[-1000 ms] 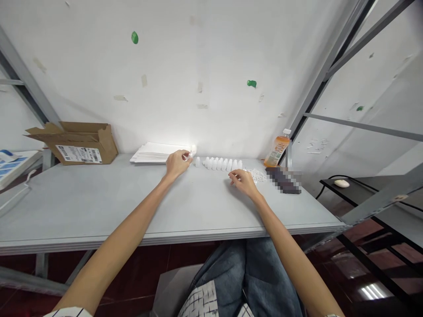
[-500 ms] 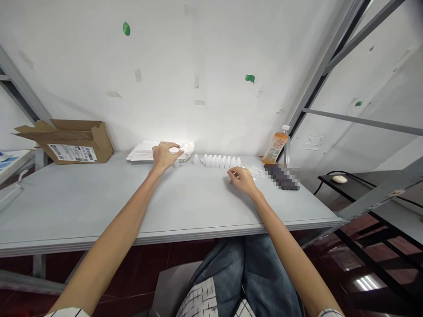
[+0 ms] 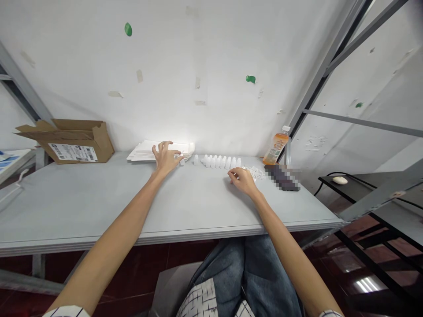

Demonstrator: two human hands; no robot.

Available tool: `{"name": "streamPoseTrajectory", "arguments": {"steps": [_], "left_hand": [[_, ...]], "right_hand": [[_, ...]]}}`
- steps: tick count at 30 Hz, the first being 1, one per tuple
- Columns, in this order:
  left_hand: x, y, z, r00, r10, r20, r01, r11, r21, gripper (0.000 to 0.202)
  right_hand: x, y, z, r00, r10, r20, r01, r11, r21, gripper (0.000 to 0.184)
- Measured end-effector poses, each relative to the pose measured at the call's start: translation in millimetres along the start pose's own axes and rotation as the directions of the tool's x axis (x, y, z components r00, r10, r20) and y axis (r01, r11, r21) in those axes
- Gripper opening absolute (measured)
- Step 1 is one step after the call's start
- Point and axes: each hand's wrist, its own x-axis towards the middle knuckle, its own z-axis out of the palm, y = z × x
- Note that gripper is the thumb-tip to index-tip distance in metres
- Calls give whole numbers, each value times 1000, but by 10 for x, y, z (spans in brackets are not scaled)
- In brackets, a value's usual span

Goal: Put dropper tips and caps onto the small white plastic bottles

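The left hand (image 3: 165,159) is bent at the wrist over the back part of the counter (image 3: 198,202), its other fingers fanned upward while thumb and forefinger come close together; from where I stand I cannot tell whether anything small is pinched between them. What matters most is right at that grip: a small white bottle (image 3: 182,162), partly hidden by the thumb, sits at the tips, slightly toward the right end of the counter, and it seems to stand upright, its long axis vertical. The left hand is plainly the nearer of the two. Just to the right of that bottle, apart from it, another bottle (image 3: 196,160) stands alone, and past it a cluster of bottles (image 3: 220,162) runs roughly along the back edge. The right hand (image 3: 243,179) rests in front of the cluster's right end, fingers loosely curled inward; whether its grip has hold of anything I cannot see. Beside it, on the right, lies a heap of little white pieces (image 3: 257,172). Farther out, a drink bottle (image 3: 276,147) stands near the back right corner, a white stack (image 3: 140,152) lies behind the left hand, and a cardboard box (image 3: 77,143) sits toward the back left corner.
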Motion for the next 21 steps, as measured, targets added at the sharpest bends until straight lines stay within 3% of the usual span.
{"name": "streamPoseTrajectory", "arguments": {"steps": [21], "left_hand": [[9, -23, 77, 998, 44, 42, -45, 999, 10, 20]], "right_hand": [[-2, 4, -2, 1000, -9, 11, 9, 1000, -29, 22]]}}
